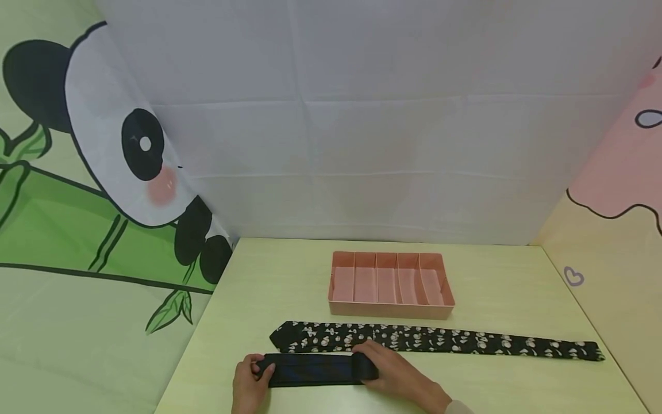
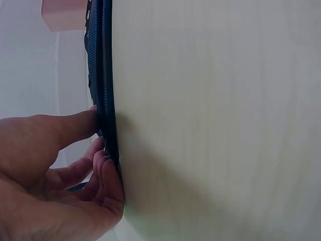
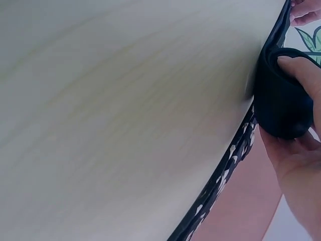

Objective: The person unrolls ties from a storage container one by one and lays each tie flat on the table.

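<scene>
A dark navy necktie (image 1: 310, 371) lies along the front of the table, partly rolled up at its right end. My right hand (image 1: 395, 374) grips the roll (image 3: 283, 100), thumb on one side and fingers round the other. At the left end, my left hand (image 1: 248, 385) pinches the flat tie between thumb and fingers; the left wrist view shows the tie's folded edge (image 2: 103, 65) there. Just behind lies a second necktie (image 1: 445, 340), black with a pale printed pattern, stretched out flat with its pointed end to the left.
A pink box (image 1: 391, 311) with several narrow compartments stands behind the patterned tie on the pale yellow table (image 1: 496, 282). A white cloth backdrop (image 1: 383, 172) rises at the table's back edge. Printed panels stand left and right.
</scene>
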Demonstrator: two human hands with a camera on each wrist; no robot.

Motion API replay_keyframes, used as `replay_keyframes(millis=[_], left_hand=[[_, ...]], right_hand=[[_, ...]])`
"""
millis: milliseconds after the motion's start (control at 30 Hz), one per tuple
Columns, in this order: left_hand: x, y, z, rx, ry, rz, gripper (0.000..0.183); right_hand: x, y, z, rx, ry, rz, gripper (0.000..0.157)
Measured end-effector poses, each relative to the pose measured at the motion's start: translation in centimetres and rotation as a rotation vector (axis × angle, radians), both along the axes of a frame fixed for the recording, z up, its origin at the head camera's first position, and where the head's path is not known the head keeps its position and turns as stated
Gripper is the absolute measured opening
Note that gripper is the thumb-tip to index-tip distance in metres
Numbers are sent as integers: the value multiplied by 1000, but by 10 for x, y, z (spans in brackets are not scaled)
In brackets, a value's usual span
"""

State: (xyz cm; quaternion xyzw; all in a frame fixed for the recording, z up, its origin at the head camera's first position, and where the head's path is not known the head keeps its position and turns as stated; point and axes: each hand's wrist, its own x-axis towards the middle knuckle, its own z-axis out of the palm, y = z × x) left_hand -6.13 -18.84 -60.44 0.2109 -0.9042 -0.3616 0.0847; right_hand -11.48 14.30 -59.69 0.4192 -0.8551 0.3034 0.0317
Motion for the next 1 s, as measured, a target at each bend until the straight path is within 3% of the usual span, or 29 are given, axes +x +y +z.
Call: replay_keyframes(millis=[333,800,1000], left_hand=[[-3,3,-1,-2,-28,33,32],[-2,3,0,10,-34,33,33],[-2,3,-1,-1,-31,26,33]], right_hand=[[1,12,0,50,-15,-25,65],[0,28,-1,-15,-2,-15,61],[1,34,-1,13,-30,-37,59]])
